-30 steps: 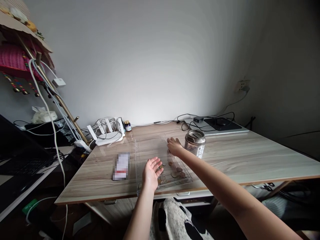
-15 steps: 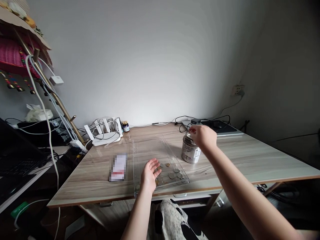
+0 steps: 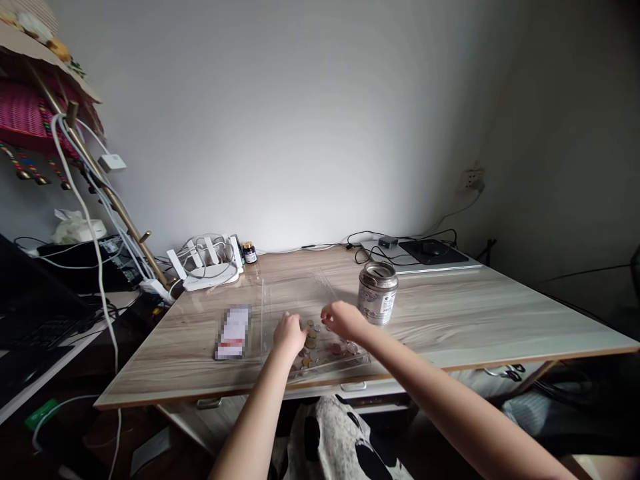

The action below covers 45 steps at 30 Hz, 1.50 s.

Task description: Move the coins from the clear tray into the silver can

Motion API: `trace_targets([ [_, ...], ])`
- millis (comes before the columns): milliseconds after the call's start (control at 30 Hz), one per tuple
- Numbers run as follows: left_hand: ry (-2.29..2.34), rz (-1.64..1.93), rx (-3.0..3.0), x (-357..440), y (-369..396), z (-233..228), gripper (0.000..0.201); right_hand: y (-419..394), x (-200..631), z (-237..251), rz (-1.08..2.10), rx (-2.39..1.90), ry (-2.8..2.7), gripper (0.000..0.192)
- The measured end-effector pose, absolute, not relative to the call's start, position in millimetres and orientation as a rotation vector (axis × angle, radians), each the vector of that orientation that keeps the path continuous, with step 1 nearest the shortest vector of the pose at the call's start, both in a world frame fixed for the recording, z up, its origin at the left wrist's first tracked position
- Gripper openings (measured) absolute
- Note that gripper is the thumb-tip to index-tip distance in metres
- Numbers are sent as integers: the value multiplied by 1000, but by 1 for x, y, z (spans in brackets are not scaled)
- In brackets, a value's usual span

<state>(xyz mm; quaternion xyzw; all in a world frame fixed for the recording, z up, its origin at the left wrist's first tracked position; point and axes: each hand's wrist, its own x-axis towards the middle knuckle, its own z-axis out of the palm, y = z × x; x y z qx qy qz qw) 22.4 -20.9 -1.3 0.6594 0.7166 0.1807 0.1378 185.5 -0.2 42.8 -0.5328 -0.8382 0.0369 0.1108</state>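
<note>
Several silver and gold-coloured coins [image 3: 311, 344] lie in a shallow clear plastic tray [image 3: 283, 293] on the desk. My left hand [image 3: 290, 335] is palm down over the tray's left part, beside the coins, its thumb apart from its bent fingers. Above the coins' right side, my right hand [image 3: 344, 321] has its fingers curled inward and drawn together; anything between them is hidden. Just beyond the right hand stands a round metal tin [image 3: 379, 293] with a slot in its lid and a printed label.
A blurred-out phone-like slab [image 3: 233, 332] lies left of the tray. Behind are a white router [image 3: 213, 275] and a small dark jar [image 3: 249, 253]. At the back right, cables and a mouse [image 3: 433, 248] rest on a laptop-like slab [image 3: 425, 267].
My right hand has moved from the tin's lid down and left to above the coins. My left hand has turned from palm up to palm down, and more coins show.
</note>
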Motion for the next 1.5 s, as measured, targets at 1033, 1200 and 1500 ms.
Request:
trace_targets([
  [1033, 2063, 297, 2169, 35, -22, -6, 24, 13, 248, 95, -216, -1659, -1900, 24],
  [1200, 2038, 428, 2030, 28, -18, -11, 17, -14, 182, 37, 215, -1278, -2689, 20],
  [1500, 2189, 512, 1855, 21, -29, -5, 12, 5, 154, 8, 462, -1428, -2680, 16],
])
